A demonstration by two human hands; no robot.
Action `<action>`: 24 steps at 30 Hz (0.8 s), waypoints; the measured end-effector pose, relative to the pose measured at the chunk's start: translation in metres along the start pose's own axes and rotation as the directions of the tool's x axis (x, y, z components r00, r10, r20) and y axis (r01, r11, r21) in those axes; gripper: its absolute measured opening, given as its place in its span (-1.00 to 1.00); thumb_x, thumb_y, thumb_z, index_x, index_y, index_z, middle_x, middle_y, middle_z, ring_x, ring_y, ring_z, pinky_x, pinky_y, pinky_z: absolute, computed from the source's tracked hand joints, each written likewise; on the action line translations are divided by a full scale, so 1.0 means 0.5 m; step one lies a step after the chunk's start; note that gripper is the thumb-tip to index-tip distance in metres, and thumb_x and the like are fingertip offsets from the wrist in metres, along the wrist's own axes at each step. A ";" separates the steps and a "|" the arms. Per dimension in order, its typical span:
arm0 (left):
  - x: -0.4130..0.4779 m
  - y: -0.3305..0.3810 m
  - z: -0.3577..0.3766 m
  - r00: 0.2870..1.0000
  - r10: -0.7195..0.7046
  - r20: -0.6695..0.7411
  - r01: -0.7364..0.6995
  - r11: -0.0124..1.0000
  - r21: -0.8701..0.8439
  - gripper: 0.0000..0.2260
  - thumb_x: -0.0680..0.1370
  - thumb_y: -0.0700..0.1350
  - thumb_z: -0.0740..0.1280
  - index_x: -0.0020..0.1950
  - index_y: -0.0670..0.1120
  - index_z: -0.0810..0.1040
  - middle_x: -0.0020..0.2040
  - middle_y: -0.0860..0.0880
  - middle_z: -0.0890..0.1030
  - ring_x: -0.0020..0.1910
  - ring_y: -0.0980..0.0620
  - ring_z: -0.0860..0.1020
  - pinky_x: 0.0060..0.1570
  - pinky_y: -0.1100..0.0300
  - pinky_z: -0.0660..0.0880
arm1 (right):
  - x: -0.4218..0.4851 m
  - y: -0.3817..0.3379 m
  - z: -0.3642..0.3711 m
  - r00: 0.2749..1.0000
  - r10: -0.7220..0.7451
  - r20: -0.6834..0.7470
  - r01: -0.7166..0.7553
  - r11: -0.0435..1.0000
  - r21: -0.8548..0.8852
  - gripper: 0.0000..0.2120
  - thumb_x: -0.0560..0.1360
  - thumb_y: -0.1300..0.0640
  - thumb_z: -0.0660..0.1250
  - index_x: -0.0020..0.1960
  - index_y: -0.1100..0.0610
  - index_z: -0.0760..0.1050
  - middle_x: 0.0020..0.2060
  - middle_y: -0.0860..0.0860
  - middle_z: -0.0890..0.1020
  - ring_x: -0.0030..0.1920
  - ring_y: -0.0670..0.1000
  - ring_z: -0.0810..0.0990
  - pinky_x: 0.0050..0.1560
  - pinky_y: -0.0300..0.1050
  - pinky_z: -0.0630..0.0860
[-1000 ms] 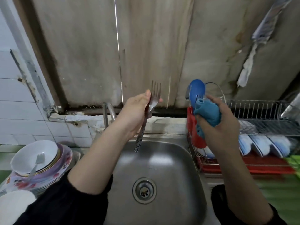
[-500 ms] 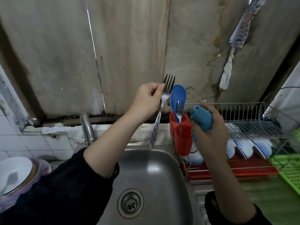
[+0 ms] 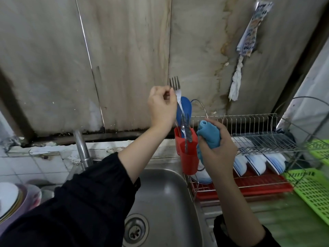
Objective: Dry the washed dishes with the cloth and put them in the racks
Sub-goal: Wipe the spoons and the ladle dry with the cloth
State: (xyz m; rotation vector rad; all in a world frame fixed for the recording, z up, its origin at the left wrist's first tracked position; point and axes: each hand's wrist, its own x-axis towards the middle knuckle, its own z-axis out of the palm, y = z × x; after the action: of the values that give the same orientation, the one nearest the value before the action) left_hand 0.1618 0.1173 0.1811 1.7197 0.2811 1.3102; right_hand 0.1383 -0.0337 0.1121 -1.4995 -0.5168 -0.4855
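Steel fork [image 3: 175, 85] with a patterned handle, tines up, pinched near its neck between the thumb and fingers of your left hand [image 3: 161, 106]. Its handle slants down into the mouth of the red plastic cutlery holder [image 3: 189, 157]; whether the tip touches anything inside cannot be told.

Your right hand [image 3: 216, 152], just right of the holder, grips a bunched blue cloth [image 3: 210, 136]. A tuft of it sticks up above the fingers. The two hands are apart, with the holder's rim between them.

Standing in the holder: a blue plastic spoon [image 3: 186, 105], bowl upward, behind the fork's handle.

Right of the holder, and carrying it on its end, is a two-tier wire dish rack [image 3: 249, 120]. White bowls with blue rims [image 3: 256, 163] stand on edge in its lower tier, over a red drip tray [image 3: 258, 187].

Further right of the holder: a green plastic basket [image 3: 313, 191].

Below and left of the holder lies the stainless steel sink [image 3: 165, 193]. Its metal tap [image 3: 82, 150] is well to the holder's left. Far left, at the frame edge, a stack of plates [image 3: 10, 198].
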 end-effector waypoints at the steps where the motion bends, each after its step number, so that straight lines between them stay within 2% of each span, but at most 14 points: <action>1: -0.008 -0.005 0.005 1.000 0.000 0.009 0.000 1.000 0.003 -0.89 0.55 -0.27 0.32 -0.06 -0.25 0.64 -0.19 0.12 0.40 -0.27 0.22 0.45 -0.16 0.40 0.40 | 0.000 0.001 0.000 1.000 -0.001 -0.001 0.001 1.000 0.001 -0.60 0.43 0.31 0.46 0.07 -0.15 0.53 -0.17 -0.23 0.62 -0.22 -0.13 0.60 -0.23 -0.18 0.61; 3: -0.028 -0.017 0.011 0.998 -0.001 0.069 -0.001 1.000 0.023 -0.89 0.55 -0.26 0.33 -0.06 -0.24 0.65 -0.18 0.07 0.44 -0.25 0.20 0.47 -0.15 0.49 0.38 | 0.000 0.004 0.001 1.000 -0.013 -0.006 0.013 1.000 -0.008 -0.61 0.43 0.32 0.46 0.08 -0.10 0.53 -0.17 -0.25 0.61 -0.23 -0.21 0.58 -0.24 -0.30 0.56; 4: -0.039 -0.025 0.013 0.994 -0.007 0.112 0.003 0.999 0.033 -0.88 0.55 -0.24 0.33 -0.05 -0.23 0.66 -0.16 0.03 0.48 -0.21 0.14 0.51 -0.11 0.46 0.41 | 0.001 0.005 0.001 1.000 -0.021 -0.006 0.020 1.000 -0.021 -0.62 0.43 0.32 0.46 0.10 -0.07 0.53 -0.17 -0.27 0.61 -0.22 -0.23 0.57 -0.24 -0.34 0.54; 6: -0.061 -0.047 0.015 0.981 -0.027 0.193 0.015 0.998 0.062 -0.86 0.57 -0.19 0.33 0.01 -0.18 0.68 -0.11 0.00 0.53 -0.13 0.05 0.57 -0.03 0.27 0.50 | 0.000 0.008 0.002 1.000 -0.028 -0.006 0.027 0.999 -0.042 -0.64 0.43 0.33 0.47 0.13 0.02 0.54 -0.15 -0.25 0.60 -0.20 -0.24 0.57 -0.23 -0.37 0.52; 8: -0.083 -0.065 0.015 0.970 -0.046 0.240 0.021 0.994 0.107 -0.85 0.57 -0.15 0.34 0.04 -0.14 0.68 -0.09 0.01 0.54 -0.12 0.03 0.57 -0.03 0.14 0.53 | 0.000 0.010 0.002 1.000 -0.027 -0.006 0.027 0.999 -0.040 -0.65 0.42 0.33 0.47 0.15 0.06 0.55 -0.12 -0.20 0.60 -0.19 -0.22 0.57 -0.22 -0.35 0.53; 13: -0.112 -0.085 0.012 0.979 -0.071 0.190 0.049 0.992 0.118 -0.86 0.53 -0.15 0.40 0.06 -0.11 0.69 -0.12 0.07 0.51 -0.26 0.12 0.47 -0.11 0.09 0.54 | -0.004 0.011 0.003 0.999 -0.033 -0.005 0.033 0.998 -0.045 -0.65 0.44 0.32 0.45 0.16 0.04 0.54 -0.07 -0.16 0.60 -0.16 -0.15 0.59 -0.19 -0.22 0.58; 17: -0.111 -0.082 0.013 0.977 -0.132 0.169 0.103 0.980 0.170 -0.87 0.51 -0.13 0.43 0.04 -0.09 0.66 -0.11 0.06 0.48 -0.22 0.07 0.49 -0.12 0.13 0.53 | -0.007 0.014 0.005 1.000 -0.016 0.001 0.016 0.999 -0.041 -0.64 0.45 0.32 0.44 0.19 0.04 0.53 -0.01 -0.09 0.61 -0.13 -0.11 0.61 -0.18 -0.18 0.60; 20: -0.114 -0.094 0.017 0.962 -0.223 0.159 0.197 0.967 0.162 -0.89 0.46 -0.12 0.47 -0.03 -0.06 0.63 -0.06 -0.02 0.58 -0.20 0.05 0.53 -0.11 0.10 0.56 | -0.009 0.017 0.005 1.000 -0.014 0.013 0.015 0.999 -0.038 -0.63 0.46 0.31 0.44 0.22 0.07 0.52 0.08 -0.02 0.61 -0.02 -0.08 0.61 -0.10 -0.19 0.60; 22: -0.118 -0.104 0.018 0.947 -0.272 0.169 0.253 0.960 0.123 -0.91 0.46 -0.11 0.47 -0.06 -0.05 0.62 -0.12 -0.04 0.62 -0.24 0.09 0.54 -0.09 0.04 0.60 | -0.011 0.017 0.004 1.000 -0.017 0.015 0.018 0.999 -0.042 -0.63 0.46 0.31 0.44 0.22 0.05 0.51 0.12 -0.01 0.61 0.04 -0.02 0.62 -0.03 -0.09 0.63; 24: -0.124 -0.107 0.016 0.930 -0.312 0.192 0.301 0.950 0.087 -0.91 0.47 -0.13 0.47 -0.06 -0.05 0.60 -0.24 0.04 0.60 -0.28 0.13 0.54 -0.08 0.04 0.61 | -0.012 0.017 0.005 0.999 -0.028 0.015 0.029 0.998 -0.052 -0.62 0.46 0.33 0.43 0.20 0.02 0.51 0.12 -0.01 0.61 0.06 0.01 0.62 0.00 -0.02 0.64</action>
State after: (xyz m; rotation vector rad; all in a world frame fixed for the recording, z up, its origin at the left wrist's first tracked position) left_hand 0.1615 0.1018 0.1005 1.7586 0.4511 0.8989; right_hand 0.1384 -0.0312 0.1018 -1.5480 -0.5408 -0.5137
